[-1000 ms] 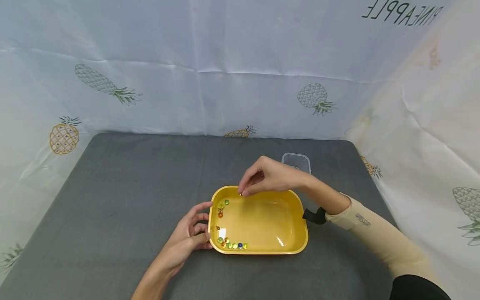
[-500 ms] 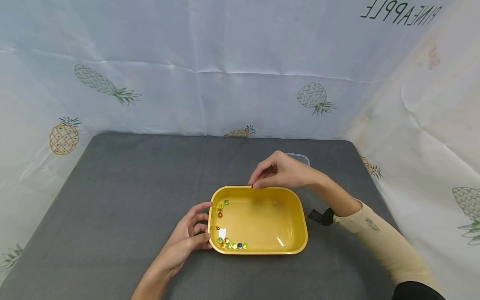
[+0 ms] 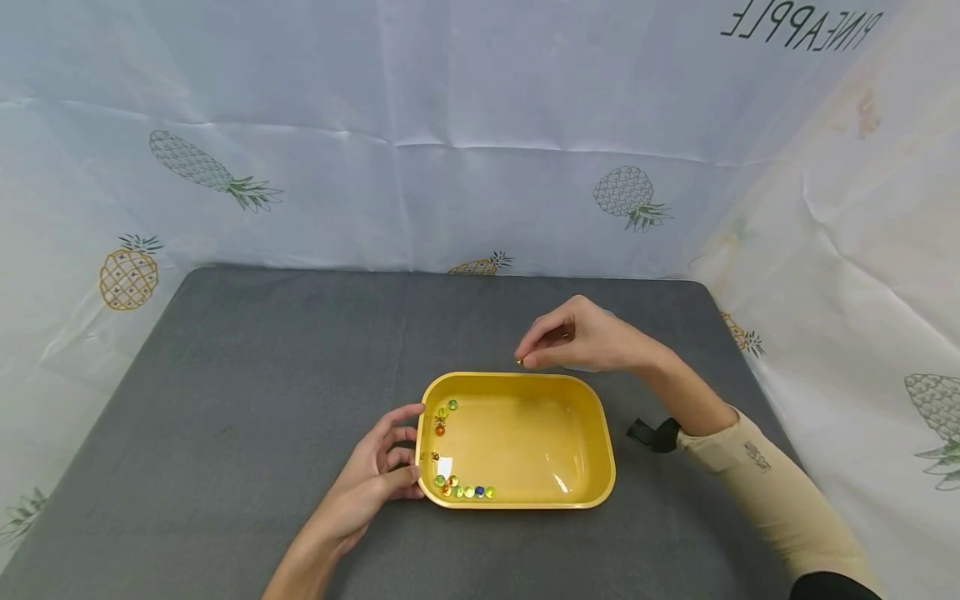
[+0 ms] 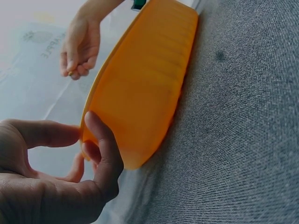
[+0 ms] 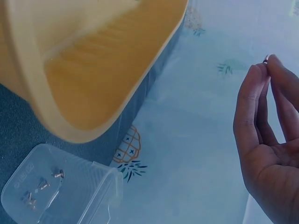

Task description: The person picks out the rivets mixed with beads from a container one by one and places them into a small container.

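Observation:
My left hand (image 3: 382,467) grips the left rim of a yellow plastic tray (image 3: 517,504), thumb and fingers around its edge. Along the tray's left side and near corner lie several glass marbles (image 3: 469,492), green, yellow, orange and one blue, with small brass-coloured pieces (image 3: 435,457) among them. My right hand (image 3: 581,337) is raised past the tray's far rim and pinches a small shiny metal piece (image 5: 266,59) between thumb and fingertips; its exact kind cannot be told. A clear plastic box (image 5: 70,186) with several small tack-like metal pieces (image 5: 43,185) stands beyond the tray, mostly hidden by this hand in the head view.
A grey cloth-covered table (image 3: 300,358) carries the tray and box. White curtains (image 3: 480,192) printed with pineapples hang behind the table and at both sides. A dark strap (image 3: 652,435) dangles from the right sleeve (image 3: 780,492).
My right hand has risen from inside the tray, over its far rim, and moved right toward the clear box, still pinching the small metal piece. The left hand and tray stay put.

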The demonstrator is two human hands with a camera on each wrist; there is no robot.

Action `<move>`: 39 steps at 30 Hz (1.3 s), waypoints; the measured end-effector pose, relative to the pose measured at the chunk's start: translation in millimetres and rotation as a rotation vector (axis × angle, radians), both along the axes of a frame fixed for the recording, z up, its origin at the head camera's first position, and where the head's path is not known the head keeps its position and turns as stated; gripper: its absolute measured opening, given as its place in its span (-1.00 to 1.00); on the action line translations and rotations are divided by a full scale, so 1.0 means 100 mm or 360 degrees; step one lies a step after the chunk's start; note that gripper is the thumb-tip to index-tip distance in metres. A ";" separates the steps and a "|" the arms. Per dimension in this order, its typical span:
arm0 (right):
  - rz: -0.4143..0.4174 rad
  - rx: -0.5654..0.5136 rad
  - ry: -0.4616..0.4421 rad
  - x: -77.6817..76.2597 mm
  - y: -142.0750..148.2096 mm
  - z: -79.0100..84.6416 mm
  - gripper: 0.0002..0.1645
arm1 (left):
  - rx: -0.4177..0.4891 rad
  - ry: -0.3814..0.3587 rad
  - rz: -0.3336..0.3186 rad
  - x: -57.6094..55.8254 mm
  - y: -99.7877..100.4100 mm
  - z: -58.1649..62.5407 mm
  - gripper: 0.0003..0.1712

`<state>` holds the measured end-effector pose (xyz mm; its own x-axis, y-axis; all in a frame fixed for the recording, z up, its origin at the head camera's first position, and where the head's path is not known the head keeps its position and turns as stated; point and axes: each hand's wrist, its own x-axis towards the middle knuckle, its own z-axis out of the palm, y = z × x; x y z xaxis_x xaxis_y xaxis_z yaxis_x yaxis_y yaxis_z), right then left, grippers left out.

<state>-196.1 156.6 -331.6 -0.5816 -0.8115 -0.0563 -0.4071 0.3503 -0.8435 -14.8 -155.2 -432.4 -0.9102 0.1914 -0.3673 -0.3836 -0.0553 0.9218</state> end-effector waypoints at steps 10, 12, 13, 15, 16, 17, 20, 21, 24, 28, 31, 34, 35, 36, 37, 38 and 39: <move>-0.0160 -0.0065 -0.0030 -0.03 0.22 0.03 -0.81 | -0.0009 -0.0004 0.0008 0.00 0.00 0.00 -0.08; -0.0192 -0.0077 -0.0039 -0.03 0.27 0.03 -0.80 | -0.0010 -0.0004 0.0008 0.00 0.00 -0.01 -0.08; -0.0201 -0.0080 -0.0039 -0.03 0.29 0.02 -0.79 | -0.0010 -0.0005 0.0007 0.00 0.00 -0.01 -0.08; -0.0224 -0.0083 -0.0044 -0.04 0.33 0.01 -0.79 | -0.0011 -0.0006 0.0008 0.00 0.00 -0.01 -0.08; -0.0232 -0.0088 -0.0049 -0.04 0.35 0.00 -0.79 | -0.0012 -0.0007 0.0008 0.00 0.00 -0.01 -0.08; -0.0240 -0.0092 -0.0053 -0.05 0.36 -0.01 -0.79 | -0.0012 -0.0007 0.0009 0.00 0.00 -0.01 -0.08; -0.0275 -0.0094 -0.0055 -0.05 0.41 -0.03 -0.80 | -0.0010 -0.0009 0.0012 0.00 0.00 -0.02 -0.08; -0.0290 -0.0091 -0.0053 -0.06 0.42 -0.03 -0.80 | -0.0010 -0.0010 0.0012 0.00 0.00 -0.02 -0.08; -0.0339 -0.0082 -0.0063 -0.06 0.46 -0.05 -0.80 | -0.0008 -0.0012 0.0014 0.00 -0.01 -0.02 -0.08; -0.0386 -0.0070 -0.0094 -0.06 0.50 -0.07 -0.79 | -0.0007 -0.0011 0.0013 0.00 -0.01 -0.02 -0.08; -0.0401 -0.0062 -0.0088 -0.07 0.53 -0.09 -0.77 | -0.0008 -0.0008 0.0011 0.00 -0.01 -0.02 -0.08; -0.0420 -0.0054 -0.0072 -0.08 0.55 -0.10 -0.77 | -0.0008 -0.0004 0.0010 0.00 -0.01 -0.03 -0.08; -0.0428 -0.0051 -0.0067 -0.08 0.55 -0.10 -0.77 | -0.0008 -0.0003 0.0009 0.00 -0.01 -0.03 -0.08; -0.0438 -0.0047 -0.0062 -0.08 0.56 -0.10 -0.78 | -0.0007 -0.0003 0.0007 0.00 -0.01 -0.03 -0.08; -0.0449 -0.0041 -0.0063 -0.08 0.56 -0.11 -0.78 | -0.0006 -0.0003 0.0007 0.00 -0.01 -0.03 -0.08; -0.0458 -0.0037 -0.0065 -0.08 0.57 -0.11 -0.78 | -0.0004 -0.0003 0.0007 0.01 -0.01 -0.03 -0.08; -0.0465 -0.0035 -0.0061 -0.08 0.58 -0.11 -0.77 | -0.0003 -0.0003 0.0007 0.01 -0.01 -0.03 -0.08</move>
<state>-204.4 214.2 -342.4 -0.7885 -0.6113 -0.0674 -0.2591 0.4296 -0.8650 -14.2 -156.2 -435.5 -0.9104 0.1868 -0.3691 -0.3848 -0.0550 0.9213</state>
